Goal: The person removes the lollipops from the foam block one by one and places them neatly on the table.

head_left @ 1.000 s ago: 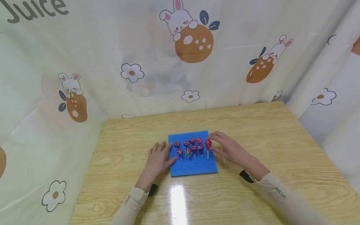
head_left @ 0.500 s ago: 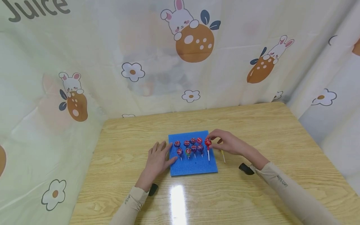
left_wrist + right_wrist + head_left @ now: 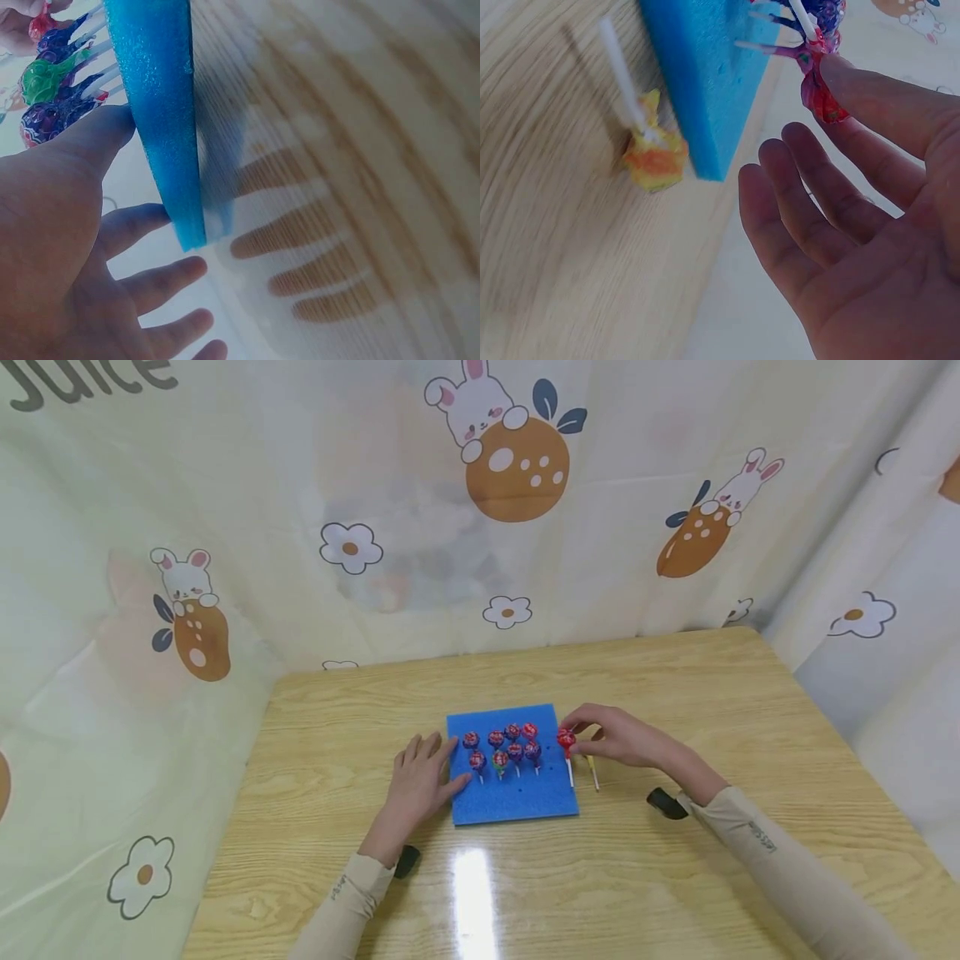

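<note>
My right hand (image 3: 621,739) pinches a red-wrapped lollipop (image 3: 566,740) between thumb and forefinger, over the right edge of a blue foam board (image 3: 517,802). Its white stick points down; in the right wrist view the other fingers are loosely bent. Several wrapped lollipops, among them a green one (image 3: 41,81), stand in two rows with their sticks in the foam. My left hand (image 3: 422,783) rests at the board's left edge, fingers spread, thumb and forefinger touching the foam. On the table just right of the board lies a yellow lollipop (image 3: 655,161), partly hidden by my right hand in the head view.
The board lies flat on a wood-grain table (image 3: 660,877). A pale curtain (image 3: 405,635) printed with rabbits and flowers hangs behind the table and along its sides. Small dark holes show in the foam near its right side.
My right hand has lifted the red lollipop off the foam and shifted it to the right, uncovering holes in the board. The yellow lollipop's stick has come into view. My left hand stays put.
</note>
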The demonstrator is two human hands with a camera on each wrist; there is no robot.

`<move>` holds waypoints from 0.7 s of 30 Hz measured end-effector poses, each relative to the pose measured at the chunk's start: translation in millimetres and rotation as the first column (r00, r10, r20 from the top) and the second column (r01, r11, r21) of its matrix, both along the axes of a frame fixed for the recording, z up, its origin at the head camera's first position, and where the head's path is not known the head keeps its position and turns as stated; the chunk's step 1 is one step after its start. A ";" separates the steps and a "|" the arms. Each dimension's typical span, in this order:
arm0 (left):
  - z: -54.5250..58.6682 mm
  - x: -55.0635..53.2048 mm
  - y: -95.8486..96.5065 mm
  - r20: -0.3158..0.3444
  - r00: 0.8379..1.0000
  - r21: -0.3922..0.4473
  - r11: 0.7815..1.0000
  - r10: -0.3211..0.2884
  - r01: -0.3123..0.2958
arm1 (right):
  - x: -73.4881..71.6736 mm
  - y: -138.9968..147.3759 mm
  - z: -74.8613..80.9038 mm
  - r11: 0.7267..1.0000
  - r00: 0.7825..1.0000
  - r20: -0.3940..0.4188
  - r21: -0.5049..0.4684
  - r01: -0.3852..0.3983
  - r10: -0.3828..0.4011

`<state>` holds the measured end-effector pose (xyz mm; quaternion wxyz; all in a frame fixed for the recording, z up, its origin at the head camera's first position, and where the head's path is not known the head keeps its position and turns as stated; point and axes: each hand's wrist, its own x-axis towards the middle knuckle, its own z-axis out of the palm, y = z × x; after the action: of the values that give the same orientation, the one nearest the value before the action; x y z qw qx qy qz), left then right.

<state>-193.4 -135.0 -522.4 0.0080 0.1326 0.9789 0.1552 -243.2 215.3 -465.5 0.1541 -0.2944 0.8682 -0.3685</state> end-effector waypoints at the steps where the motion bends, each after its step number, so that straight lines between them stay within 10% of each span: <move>1: -0.4 -0.3 -0.2 0.000 1.000 -0.002 1.000 0.001 -0.001 | -0.3 1.7 -0.5 1.000 1.000 0.004 0.003 0.001 -0.001; 21: -3.0 -1.8 -0.6 0.002 1.000 -0.012 1.000 0.003 -0.003 | -9.5 37.9 -6.8 0.994 0.999 0.011 0.104 0.034 -0.036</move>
<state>-195.2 -135.6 -525.4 0.0095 0.1309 0.9800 0.1496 -252.7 253.2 -472.2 0.1684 -0.2683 0.8903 -0.3273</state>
